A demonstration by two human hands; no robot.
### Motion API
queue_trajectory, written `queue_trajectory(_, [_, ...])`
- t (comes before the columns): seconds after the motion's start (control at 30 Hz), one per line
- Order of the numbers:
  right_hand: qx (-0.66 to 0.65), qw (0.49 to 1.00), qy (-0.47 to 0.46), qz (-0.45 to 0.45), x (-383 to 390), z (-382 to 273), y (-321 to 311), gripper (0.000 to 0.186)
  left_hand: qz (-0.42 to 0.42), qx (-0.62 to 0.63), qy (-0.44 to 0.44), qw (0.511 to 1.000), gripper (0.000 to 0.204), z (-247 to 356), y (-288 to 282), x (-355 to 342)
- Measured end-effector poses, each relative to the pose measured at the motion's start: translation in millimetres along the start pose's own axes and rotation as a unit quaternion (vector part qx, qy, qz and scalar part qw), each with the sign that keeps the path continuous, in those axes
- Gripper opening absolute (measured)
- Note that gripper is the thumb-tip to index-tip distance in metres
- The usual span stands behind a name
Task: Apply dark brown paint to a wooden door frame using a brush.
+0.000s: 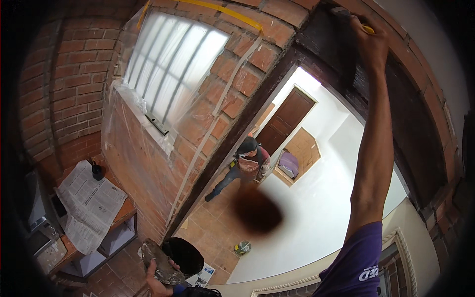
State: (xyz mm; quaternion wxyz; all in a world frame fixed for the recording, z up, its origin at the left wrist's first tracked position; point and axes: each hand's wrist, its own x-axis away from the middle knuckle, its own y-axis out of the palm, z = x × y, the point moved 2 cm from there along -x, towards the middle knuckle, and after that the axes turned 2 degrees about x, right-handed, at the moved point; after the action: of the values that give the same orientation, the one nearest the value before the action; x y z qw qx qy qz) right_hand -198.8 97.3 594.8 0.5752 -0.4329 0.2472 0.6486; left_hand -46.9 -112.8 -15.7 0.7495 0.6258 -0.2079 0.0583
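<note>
My right hand (372,42) is raised high at the upper right, closed round a yellow-handled tool (367,29) that looks like a paintbrush. Its greyish end (339,10) reaches the dark wooden panel (324,37) over the doorway; fingers hide the rest. Low down, my left hand (157,283) grips a flat, crusted, grey-brown piece (157,260), whose kind I cannot make out. Right beside that piece is a round black open container (184,255). Whether my left hand also supports the container cannot be seen.
Beyond the dark door frame (237,131) a person (250,163) stands on the tiled floor near a small bucket (242,247). Plastic sheeting covers the window (173,59). Newspaper (91,203) and a black cup (97,171) lie on a bench. A brown blur (257,210) obscures the middle.
</note>
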Motion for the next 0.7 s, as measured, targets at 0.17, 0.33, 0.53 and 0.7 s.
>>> queue_trajectory(0.17, [-0.004,0.999,-0.004,-0.041,11.1,-2.6,9.5,0.022,0.038,0.026,-0.039,0.998,0.043,-2.4,-5.3,-4.7])
queue_trajectory(0.33, [-0.03,0.992,-0.013,-0.119,24.9,-23.7,3.5,0.024,0.041,0.022,-0.031,0.998,0.045,-2.3,-5.0,-2.8])
queue_trajectory(0.53, [0.003,0.998,0.024,-0.066,1.2,-8.7,-6.9,0.022,0.025,0.004,-0.027,0.999,0.045,-4.8,-5.1,-3.3])
queue_trajectory(0.7, [-0.023,0.998,-0.029,-0.041,10.7,-5.2,13.3,0.021,0.051,0.022,-0.036,0.998,0.044,-6.5,0.6,-2.0])
